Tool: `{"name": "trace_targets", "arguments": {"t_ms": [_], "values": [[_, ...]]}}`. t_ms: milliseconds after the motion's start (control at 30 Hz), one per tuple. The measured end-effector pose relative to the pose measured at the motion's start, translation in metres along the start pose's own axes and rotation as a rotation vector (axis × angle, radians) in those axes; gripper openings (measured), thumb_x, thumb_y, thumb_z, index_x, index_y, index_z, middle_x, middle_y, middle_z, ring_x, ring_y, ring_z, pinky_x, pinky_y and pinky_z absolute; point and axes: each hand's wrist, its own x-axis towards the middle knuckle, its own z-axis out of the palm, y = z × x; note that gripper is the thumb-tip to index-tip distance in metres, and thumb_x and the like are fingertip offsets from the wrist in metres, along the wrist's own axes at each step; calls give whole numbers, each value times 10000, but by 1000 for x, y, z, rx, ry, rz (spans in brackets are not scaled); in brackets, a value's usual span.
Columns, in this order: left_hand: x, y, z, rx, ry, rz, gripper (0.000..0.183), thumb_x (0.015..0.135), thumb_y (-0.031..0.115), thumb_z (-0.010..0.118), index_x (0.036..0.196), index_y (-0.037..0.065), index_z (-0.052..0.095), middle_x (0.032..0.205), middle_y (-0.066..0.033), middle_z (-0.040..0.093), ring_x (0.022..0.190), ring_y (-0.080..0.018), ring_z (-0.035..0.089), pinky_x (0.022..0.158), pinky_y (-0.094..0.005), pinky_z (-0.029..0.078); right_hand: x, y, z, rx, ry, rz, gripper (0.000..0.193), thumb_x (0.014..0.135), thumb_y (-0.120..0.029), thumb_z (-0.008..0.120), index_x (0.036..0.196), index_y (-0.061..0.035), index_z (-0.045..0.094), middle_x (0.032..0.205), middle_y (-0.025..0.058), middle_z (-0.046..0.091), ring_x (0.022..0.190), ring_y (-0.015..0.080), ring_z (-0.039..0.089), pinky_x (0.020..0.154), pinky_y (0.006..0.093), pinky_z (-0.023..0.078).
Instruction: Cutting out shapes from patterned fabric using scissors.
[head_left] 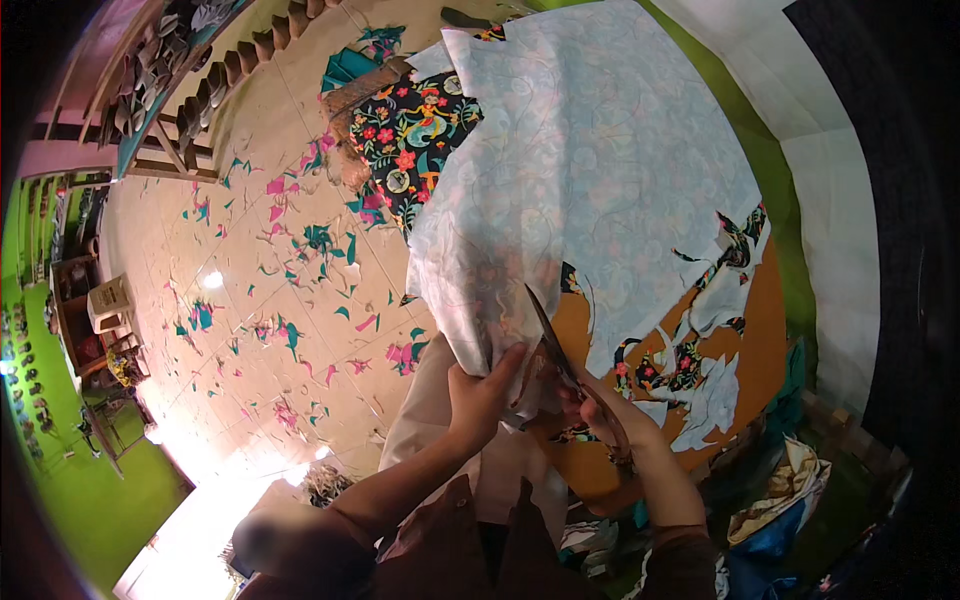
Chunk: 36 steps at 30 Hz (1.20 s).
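A large sheet of printed fabric (pixel 640 160), its pale reverse side up, spreads over an orange-brown table (pixel 762 345) and hangs toward me at the near left edge. At that hanging edge my left hand (pixel 480 398) is closed on the fabric, thumb on top. Just to its right my right hand (pixel 594 412) grips a pair of dark scissors (pixel 562 358), blades pointing up and away alongside the cloth. Whether the blades are apart is hard to make out. Beyond the left edge, the dark floral face (pixel 410 135) of the cloth shows.
Fabric offcuts (pixel 690 365) lie on the table's right part. Teal and pink scraps (pixel 318 240) litter the tiled floor at left. A rack with shoe forms (pixel 215 85) stands far left, and a white plastic stool (pixel 110 303) is below it. Bundled cloth (pixel 785 490) sits at lower right.
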Motion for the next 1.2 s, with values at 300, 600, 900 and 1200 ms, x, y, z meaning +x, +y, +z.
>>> {"name": "trace_targets", "arguments": {"t_ms": [300,600,900,1200], "values": [[-1,8,1,27,-3,5,180,769,142,620,832,-26,600,729,-38,604,623,-87,554,542,-230,433,5,1,16,-332,15,-360,1015,517,-806,456,1172,-34,387,677,-38,342,494,26,297,424,174,212],[0,7,-8,6,-45,0,198,774,146,618,853,-33,587,745,-42,603,649,-88,555,564,-233,435,2,7,6,-88,-209,-337,724,734,-511,574,1222,-15,372,946,-18,456,842,69,409,697,173,325],[-2,12,-6,35,-83,-12,191,779,147,616,846,-30,586,752,-41,603,655,-91,555,574,-238,442,4,-4,15,-335,-163,-392,933,708,-662,448,1351,-64,132,1148,52,391,953,98,393,817,235,340],[-2,16,-6,10,-91,-10,171,782,141,612,826,-23,586,726,-35,601,641,-83,552,557,-231,437,2,-6,32,-376,13,-357,985,583,-813,375,1161,-15,365,734,-36,351,559,37,314,476,166,241]]}}
